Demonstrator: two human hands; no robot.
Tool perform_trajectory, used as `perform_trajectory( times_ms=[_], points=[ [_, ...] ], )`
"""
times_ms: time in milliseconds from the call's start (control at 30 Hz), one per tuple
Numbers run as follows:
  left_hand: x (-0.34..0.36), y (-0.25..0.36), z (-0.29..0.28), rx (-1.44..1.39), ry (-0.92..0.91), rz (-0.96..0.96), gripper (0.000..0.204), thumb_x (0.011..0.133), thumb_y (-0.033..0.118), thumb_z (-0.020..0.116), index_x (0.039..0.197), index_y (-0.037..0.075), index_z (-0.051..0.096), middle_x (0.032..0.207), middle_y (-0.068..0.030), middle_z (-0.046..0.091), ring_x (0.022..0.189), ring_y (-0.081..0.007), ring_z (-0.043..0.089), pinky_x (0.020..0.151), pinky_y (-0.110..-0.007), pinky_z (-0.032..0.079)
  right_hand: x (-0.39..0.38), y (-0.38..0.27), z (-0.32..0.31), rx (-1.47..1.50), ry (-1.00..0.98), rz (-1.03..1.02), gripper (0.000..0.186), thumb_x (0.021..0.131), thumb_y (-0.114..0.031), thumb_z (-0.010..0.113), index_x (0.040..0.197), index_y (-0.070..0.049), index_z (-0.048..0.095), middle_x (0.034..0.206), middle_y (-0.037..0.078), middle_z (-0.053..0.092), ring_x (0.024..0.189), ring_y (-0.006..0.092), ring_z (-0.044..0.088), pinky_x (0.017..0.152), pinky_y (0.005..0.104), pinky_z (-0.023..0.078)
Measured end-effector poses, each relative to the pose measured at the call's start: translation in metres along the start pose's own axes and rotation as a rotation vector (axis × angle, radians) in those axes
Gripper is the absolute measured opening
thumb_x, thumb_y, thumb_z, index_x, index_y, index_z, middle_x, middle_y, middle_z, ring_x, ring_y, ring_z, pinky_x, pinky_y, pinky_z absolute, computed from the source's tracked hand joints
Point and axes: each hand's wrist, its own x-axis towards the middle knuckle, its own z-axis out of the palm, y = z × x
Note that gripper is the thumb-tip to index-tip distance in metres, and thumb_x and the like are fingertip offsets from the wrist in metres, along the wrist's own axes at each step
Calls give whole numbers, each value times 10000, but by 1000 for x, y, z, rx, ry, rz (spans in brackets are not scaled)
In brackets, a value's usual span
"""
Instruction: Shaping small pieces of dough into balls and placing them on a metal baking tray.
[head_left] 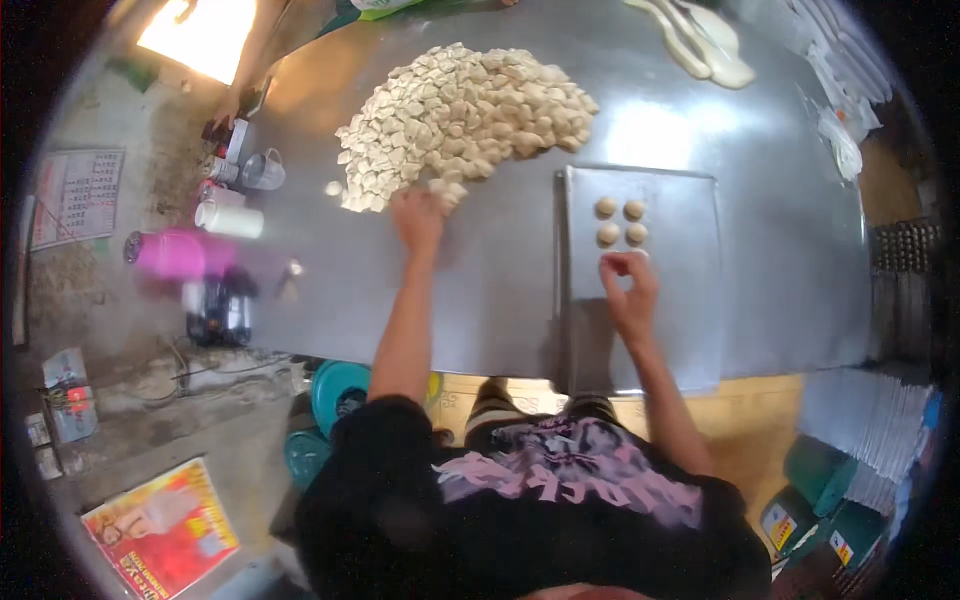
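Note:
A broad heap of cut dough pieces [450,110] is spread across the far middle of the metal table. At its near edge, my left hand [418,215] has its fingers closed around a dough piece, mostly hidden by the fingers. To the right lies a flat metal baking tray [680,290]. Several round dough balls [608,234] sit in two short columns toward the tray's far left. Just below them, my right hand [630,290] hovers over the tray with thumb and fingers curled into a ring. A pale bit of dough shows at its fingertips, partly covered.
A long strip of pale dough [705,45] rests at the table's far right, near plastic bags [842,145]. Along the left edge stand a pink container [180,254], a white cylinder [230,219] and a clear jug [263,170]. Another person's hand [228,108] shows at far left.

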Motion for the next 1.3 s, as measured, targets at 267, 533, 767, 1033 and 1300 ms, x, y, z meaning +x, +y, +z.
perform_trajectory(
  times_ms=[267,533,767,1033,1300],
  points=[
    [-57,-18,-83,-1520,-188,-995,93,871,159,538,921,82,529,846,-47,561,765,-161,567,629,-304,466,53,-28,194,142,-363,338,298,816,-240,646,1056,-68,603,799,107,637,714,210,619,660,337,491],
    [-70,-66,-123,-780,-227,-458,162,921,186,459,988,47,508,903,-101,547,857,-258,540,749,-401,443,50,-12,257,-109,-202,124,277,830,-257,605,920,4,583,854,191,617,797,322,605,708,405,471],
    [-143,-151,-104,-34,-320,38,197,843,136,532,1019,48,539,973,-156,558,935,-368,530,830,-466,413,-38,10,194,-678,-309,-207,198,841,-198,545,894,-10,518,920,194,521,905,373,478,784,484,375],
    [-109,-195,-58,148,-413,176,217,849,181,539,1036,73,556,948,-128,590,913,-322,563,746,-429,468,-54,30,189,-805,-380,-390,224,858,-243,547,948,-39,570,918,164,552,848,333,500,749,434,393],
    [-132,10,-116,-652,-20,-75,223,937,258,476,1013,63,555,840,-173,629,737,-382,609,629,-450,480,-91,-103,213,266,-284,551,559,961,-495,325,893,-12,598,668,38,560,571,242,509,534,387,394]
  ],
)
